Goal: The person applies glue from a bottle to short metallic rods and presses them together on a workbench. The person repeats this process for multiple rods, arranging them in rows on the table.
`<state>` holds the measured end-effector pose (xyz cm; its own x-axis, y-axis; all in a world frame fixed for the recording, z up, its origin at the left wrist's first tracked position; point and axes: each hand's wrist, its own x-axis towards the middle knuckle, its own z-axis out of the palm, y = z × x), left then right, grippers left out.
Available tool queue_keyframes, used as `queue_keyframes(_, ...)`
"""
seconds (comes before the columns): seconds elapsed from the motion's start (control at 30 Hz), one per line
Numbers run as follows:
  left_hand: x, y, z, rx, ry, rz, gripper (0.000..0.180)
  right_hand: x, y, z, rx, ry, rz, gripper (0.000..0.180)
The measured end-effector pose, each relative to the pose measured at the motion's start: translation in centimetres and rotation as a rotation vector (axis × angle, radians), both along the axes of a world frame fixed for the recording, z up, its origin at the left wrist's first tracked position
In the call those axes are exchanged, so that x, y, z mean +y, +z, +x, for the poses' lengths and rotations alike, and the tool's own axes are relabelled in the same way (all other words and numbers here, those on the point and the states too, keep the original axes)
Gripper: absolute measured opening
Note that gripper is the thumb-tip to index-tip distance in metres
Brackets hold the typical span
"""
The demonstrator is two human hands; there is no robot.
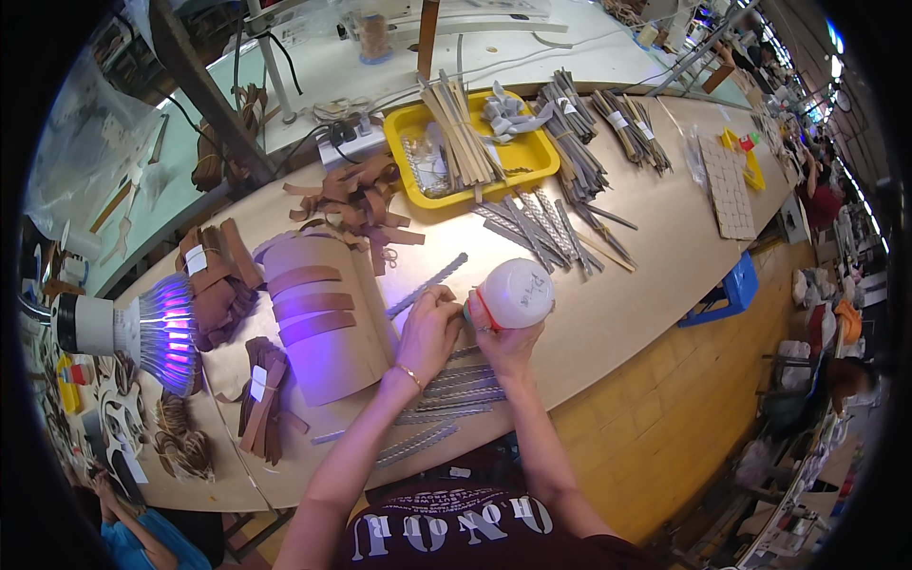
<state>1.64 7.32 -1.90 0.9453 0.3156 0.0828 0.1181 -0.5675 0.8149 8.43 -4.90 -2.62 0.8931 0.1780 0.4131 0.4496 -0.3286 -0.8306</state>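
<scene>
My right hand (506, 344) grips a white plastic bottle (516, 293) with a red collar, tipped on its side with its base toward me. My left hand (427, 331) presses its fingertips on the near end of a long grey textured strip (427, 284) lying diagonally on the beige table (655, 256). The bottle's nozzle end points toward the fingers of my left hand. More grey strips (446, 389) lie under and in front of my wrists.
A curved brown card sheet (328, 332) holds three brown leather strips. A lamp (133, 331) glows purple at left. A yellow tray (472, 152) with sticks sits behind. Bundles of grey strips (546, 223) and brown leather pieces (356, 195) surround it. Another person's hand (106, 496) shows lower left.
</scene>
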Motion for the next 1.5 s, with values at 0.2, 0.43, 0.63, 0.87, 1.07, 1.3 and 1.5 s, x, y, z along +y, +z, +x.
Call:
queue_keyframes(0.2, -0.1, 0.2, 0.2, 0.008, -0.004, 0.003, 0.013, -1.8, 1.2, 0.8, -0.045, -0.113, -0.065, 0.049)
queue_keyframes(0.43, -0.3, -0.1, 0.2, 0.011, 0.003, 0.034, 0.012, -3.9, 2.0, 2.4, -0.006, -0.279, 0.152, 0.039)
queue_keyframes(0.63, -0.5, 0.3, 0.0, -0.001, -0.014, 0.088, 0.011, -3.5, 2.4, 1.6, 0.068, -0.181, 0.104, 0.036)
queue_keyframes(0.87, 0.0, -0.2, 0.2, -0.026, -0.165, 0.336, 0.011, -3.5, 2.0, 1.7, -0.006, -0.122, 0.040, 0.032)
queue_keyframes(1.07, 0.3, -0.2, 0.2, -0.046, -0.308, 0.692, 0.017, -4.1, 1.4, 2.0, -0.039, -0.083, 0.004, 0.038)
queue_keyframes(1.3, -0.5, 0.4, 0.3, -0.069, -0.257, 0.739, 0.020, -4.0, 0.7, 2.0, 0.015, -0.112, 0.071, 0.057)
queue_keyframes(1.5, -1.9, -0.1, 0.8, -0.041, -0.087, 0.446, 0.014, -4.1, 0.4, 1.9, -0.026, -0.118, 0.044, 0.033)
